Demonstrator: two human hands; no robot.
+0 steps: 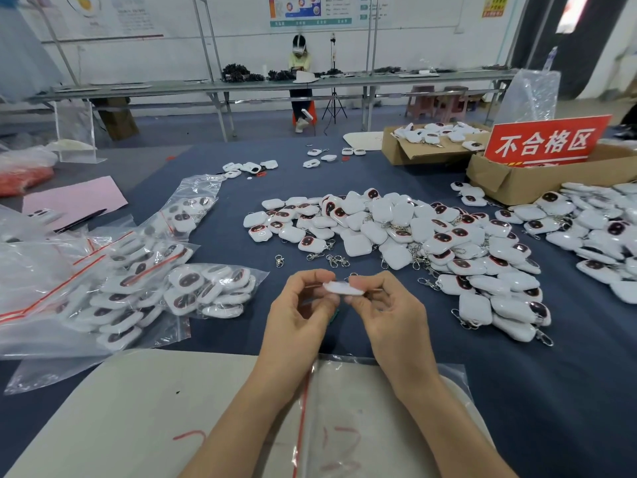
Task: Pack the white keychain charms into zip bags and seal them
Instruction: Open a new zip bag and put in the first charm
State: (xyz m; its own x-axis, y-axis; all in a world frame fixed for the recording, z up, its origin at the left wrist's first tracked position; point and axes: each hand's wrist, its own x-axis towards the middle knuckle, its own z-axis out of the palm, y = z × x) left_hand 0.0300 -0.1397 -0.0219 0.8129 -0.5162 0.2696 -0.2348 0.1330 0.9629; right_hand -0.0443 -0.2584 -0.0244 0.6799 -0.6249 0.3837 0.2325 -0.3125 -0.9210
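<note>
A white keychain charm is held edge-on above the blue table, pinched between my left hand and my right hand. A large heap of loose white charms with dark red faces lies just beyond my hands. Under my forearms lies a flat clear zip bag with a red seal strip, with nothing visible inside it. To the left, filled zip bags of charms are stacked.
Loose metal clasps lie between my hands and the heap. Cardboard boxes with a red sign stand at the back right, beside another charm pile. A beige board covers the near table. A person sits far behind.
</note>
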